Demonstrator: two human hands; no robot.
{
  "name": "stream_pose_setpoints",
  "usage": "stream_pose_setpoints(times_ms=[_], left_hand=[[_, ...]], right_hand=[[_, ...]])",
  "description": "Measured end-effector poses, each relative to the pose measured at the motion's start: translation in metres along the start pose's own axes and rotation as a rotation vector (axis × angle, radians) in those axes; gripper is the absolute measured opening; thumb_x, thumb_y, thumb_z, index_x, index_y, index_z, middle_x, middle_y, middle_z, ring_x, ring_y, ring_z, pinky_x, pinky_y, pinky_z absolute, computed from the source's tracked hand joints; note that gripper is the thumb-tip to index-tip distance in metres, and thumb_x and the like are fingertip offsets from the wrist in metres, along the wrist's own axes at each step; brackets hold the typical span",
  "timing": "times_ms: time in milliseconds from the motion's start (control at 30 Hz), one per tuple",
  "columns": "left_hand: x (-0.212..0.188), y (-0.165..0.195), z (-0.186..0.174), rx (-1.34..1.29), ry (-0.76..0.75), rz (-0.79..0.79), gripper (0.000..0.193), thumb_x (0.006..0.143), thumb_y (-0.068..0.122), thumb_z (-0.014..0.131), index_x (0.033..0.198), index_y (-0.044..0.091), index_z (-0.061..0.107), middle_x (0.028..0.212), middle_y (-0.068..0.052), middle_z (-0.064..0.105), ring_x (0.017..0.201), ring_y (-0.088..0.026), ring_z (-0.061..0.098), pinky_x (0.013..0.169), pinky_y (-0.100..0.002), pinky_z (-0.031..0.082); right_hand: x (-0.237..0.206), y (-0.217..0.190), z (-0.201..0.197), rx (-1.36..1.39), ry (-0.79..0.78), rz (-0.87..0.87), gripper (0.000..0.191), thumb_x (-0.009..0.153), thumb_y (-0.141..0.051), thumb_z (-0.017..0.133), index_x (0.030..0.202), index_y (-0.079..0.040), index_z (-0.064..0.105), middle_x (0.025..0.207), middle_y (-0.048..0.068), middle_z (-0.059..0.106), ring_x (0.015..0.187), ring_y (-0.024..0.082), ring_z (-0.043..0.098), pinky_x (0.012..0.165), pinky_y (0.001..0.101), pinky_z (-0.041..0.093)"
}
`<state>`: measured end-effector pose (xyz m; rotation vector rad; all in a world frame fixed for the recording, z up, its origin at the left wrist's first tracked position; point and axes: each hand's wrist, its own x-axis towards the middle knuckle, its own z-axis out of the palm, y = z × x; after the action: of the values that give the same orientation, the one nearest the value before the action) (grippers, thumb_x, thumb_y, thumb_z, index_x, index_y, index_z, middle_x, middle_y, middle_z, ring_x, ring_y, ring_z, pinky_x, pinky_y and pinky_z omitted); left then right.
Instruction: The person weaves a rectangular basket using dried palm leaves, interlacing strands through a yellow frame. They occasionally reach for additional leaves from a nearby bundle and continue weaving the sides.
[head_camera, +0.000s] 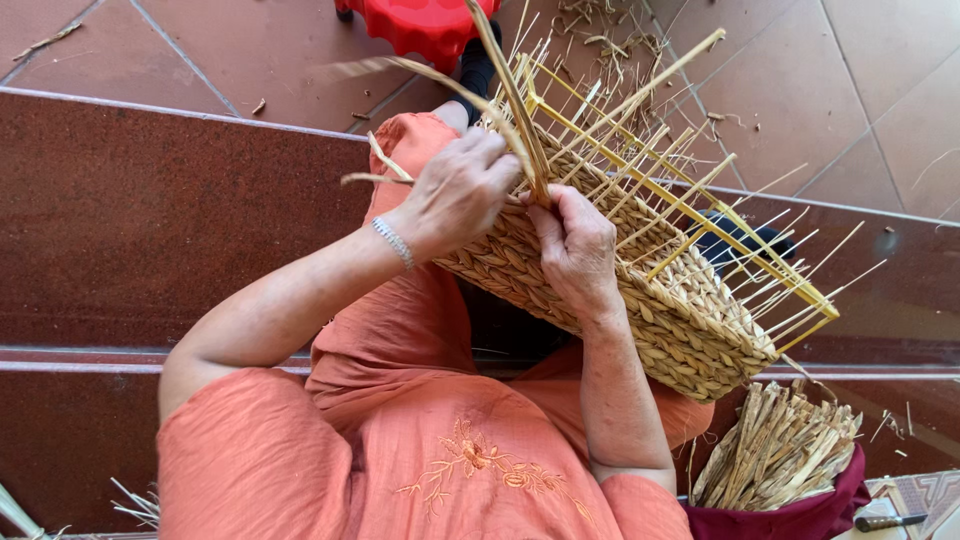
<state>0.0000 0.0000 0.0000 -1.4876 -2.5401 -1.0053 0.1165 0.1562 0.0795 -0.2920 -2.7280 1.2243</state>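
While weaving, both hands (520, 210) grip basket rim (560, 190).

Upright stakes (640, 170) crowd basket (660, 320) top; bare steps (150, 220) left open; straw bundle (780, 450) blocks lower right.

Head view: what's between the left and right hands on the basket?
In the head view, a flat straw strand rises between the left hand and right hand; both pinch it at the top edge of the woven basket. Nothing else separates them.
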Motion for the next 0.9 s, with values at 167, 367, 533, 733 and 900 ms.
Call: stream_pose_setpoints(times_ms=[167, 367, 533, 733, 900], left_hand=[[0.044, 0.009, 0.013, -0.186, 0.006, -0.089, 0.049, 0.091, 0.021, 0.074, 0.135, 0.006, 0.06, 0.068, -0.012, 0.066, 0.058, -0.031, 0.064, 0.053, -0.045, 0.051], [0.037, 0.009, 0.005, -0.891, 0.29, -0.294, 0.017, 0.1, 0.014, 0.062, 0.114, 0.004, 0.061, 0.084, -0.015, 0.069, 0.066, -0.028, 0.068, 0.054, -0.041, 0.056], [-0.003, 0.001, -0.03, -1.613, 0.253, -0.806, 0.032, 0.108, 0.021, 0.038, 0.096, 0.001, 0.06, 0.084, -0.017, 0.074, 0.073, -0.028, 0.076, 0.07, -0.041, 0.068], [-0.032, 0.035, -0.057, -1.682, 0.141, -0.697, 0.047, 0.114, 0.026, 0.037, 0.107, -0.011, 0.066, 0.106, -0.023, 0.077, 0.099, -0.029, 0.075, 0.099, -0.044, 0.058], [-0.027, 0.018, -0.081, -0.754, 0.122, -0.072, 0.051, 0.096, 0.024, 0.066, 0.139, 0.0, 0.054, 0.141, -0.022, 0.059, 0.141, -0.032, 0.05, 0.121, -0.047, 0.036]], right_hand=[[-0.004, 0.002, -0.001, -0.002, 0.04, -0.058, 0.012, 0.1, -0.004, 0.068, 0.112, -0.003, 0.067, 0.093, 0.009, 0.071, 0.082, 0.018, 0.069, 0.074, 0.0324, 0.056], [-0.005, 0.003, 0.0, 0.096, 0.02, -0.024, 0.012, 0.104, -0.001, 0.066, 0.115, -0.005, 0.069, 0.1, 0.005, 0.074, 0.085, 0.013, 0.069, 0.075, 0.0293, 0.057], [0.006, 0.003, 0.005, 0.058, 0.086, -0.114, 0.016, 0.097, 0.001, 0.074, 0.111, -0.007, 0.071, 0.106, 0.007, 0.071, 0.083, 0.008, 0.065, 0.068, 0.0242, 0.056], [0.015, 0.0, 0.022, -0.028, 0.149, 0.056, 0.02, 0.088, -0.005, 0.082, 0.104, -0.009, 0.072, 0.089, 0.003, 0.075, 0.073, 0.009, 0.069, 0.066, 0.0285, 0.057], [0.014, -0.007, 0.013, -0.128, 0.079, -0.3, 0.014, 0.095, 0.0, 0.072, 0.108, -0.005, 0.075, 0.101, 0.009, 0.076, 0.092, 0.021, 0.072, 0.082, 0.0339, 0.058]])
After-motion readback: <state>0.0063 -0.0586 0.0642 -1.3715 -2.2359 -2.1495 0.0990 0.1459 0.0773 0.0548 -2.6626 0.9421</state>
